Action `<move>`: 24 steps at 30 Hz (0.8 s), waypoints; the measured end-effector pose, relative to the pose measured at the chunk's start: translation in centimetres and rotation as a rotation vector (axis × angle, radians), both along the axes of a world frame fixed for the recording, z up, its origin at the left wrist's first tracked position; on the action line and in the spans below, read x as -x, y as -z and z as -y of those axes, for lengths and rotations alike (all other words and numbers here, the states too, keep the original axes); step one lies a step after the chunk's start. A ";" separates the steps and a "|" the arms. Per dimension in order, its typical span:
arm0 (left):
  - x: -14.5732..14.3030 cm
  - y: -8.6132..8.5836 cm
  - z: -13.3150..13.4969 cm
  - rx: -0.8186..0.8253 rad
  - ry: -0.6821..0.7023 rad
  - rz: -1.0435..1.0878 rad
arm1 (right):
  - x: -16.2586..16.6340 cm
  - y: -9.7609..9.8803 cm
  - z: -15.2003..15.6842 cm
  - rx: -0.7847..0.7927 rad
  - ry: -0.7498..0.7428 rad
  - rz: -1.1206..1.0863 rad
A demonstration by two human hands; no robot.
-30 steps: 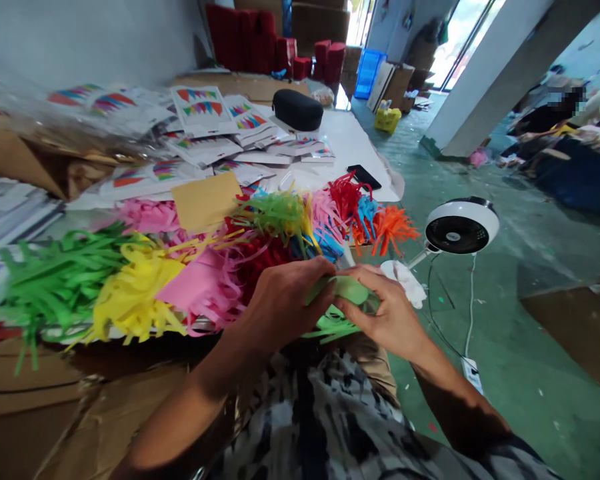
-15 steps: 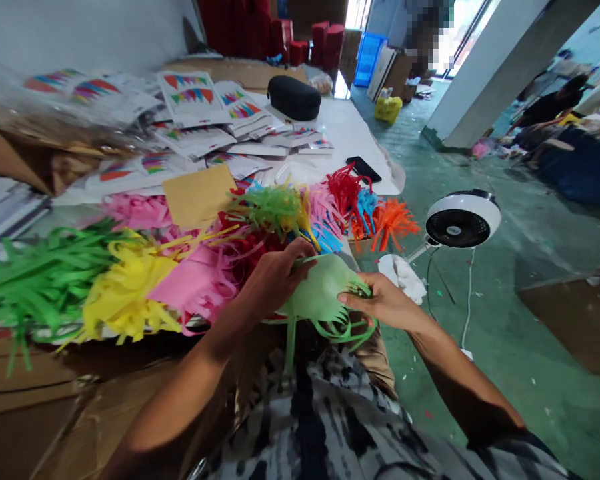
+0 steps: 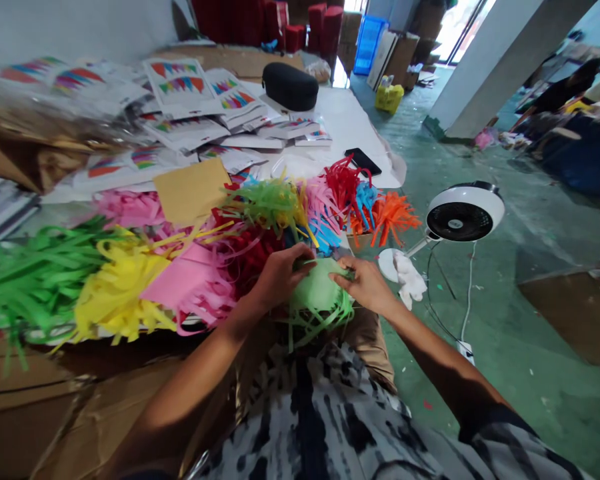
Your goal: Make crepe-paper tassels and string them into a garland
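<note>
With its strips point(image 3: 325, 321) toward the torso point(image 3: 325, 407), the light green fringed sheet point(image 3: 321, 287) spans between the left hand point(image 3: 280, 275) and the right hand point(image 3: 369, 285), neither nearer, thumb and fingers of each pinching its opposite sides, by the near right corner of the table point(image 3: 347, 130).

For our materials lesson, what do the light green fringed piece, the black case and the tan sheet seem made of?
Light green fringed piece: probably tissue paper or thin fabric, matte; its strips curl loosely.
Black case: perhaps fabric-covered shell, dull; rounded, unsagging.
Tan sheet: paper or felt, matte; flat, no gloss.
</note>
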State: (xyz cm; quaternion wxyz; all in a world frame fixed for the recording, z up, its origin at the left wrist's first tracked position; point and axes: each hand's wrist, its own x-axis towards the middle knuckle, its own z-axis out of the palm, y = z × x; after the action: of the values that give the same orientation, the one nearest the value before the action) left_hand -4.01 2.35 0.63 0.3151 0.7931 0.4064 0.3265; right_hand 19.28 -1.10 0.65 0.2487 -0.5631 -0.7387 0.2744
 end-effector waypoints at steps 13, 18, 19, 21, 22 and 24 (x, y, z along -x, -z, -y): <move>-0.9 0.4 2.2 -0.061 0.023 -0.482 | -1.8 -0.5 0.7 -0.095 -0.062 0.328; -1.3 0.1 2.1 -0.078 0.066 -0.541 | -2.4 0.0 0.9 -0.139 -0.157 0.328; -1.4 0.0 2.0 -0.087 0.082 -0.526 | -2.5 0.2 0.9 -0.172 -0.189 0.323; -1.6 -0.3 1.8 -0.110 0.115 -0.496 | -2.9 0.7 0.7 -0.247 -0.242 0.317; -1.6 -0.5 1.8 -0.127 0.131 -0.494 | -3.1 1.0 0.6 -0.276 -0.261 0.318; -1.5 -0.6 1.9 -0.186 0.148 -0.525 | -3.4 1.6 0.5 -0.314 -0.281 0.327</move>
State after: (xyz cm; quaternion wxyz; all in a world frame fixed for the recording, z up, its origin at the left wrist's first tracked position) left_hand -2.47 0.40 1.27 0.1481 0.9034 0.3835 0.1219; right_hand 22.67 -1.62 -0.95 0.1698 -0.4463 -0.8736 0.0938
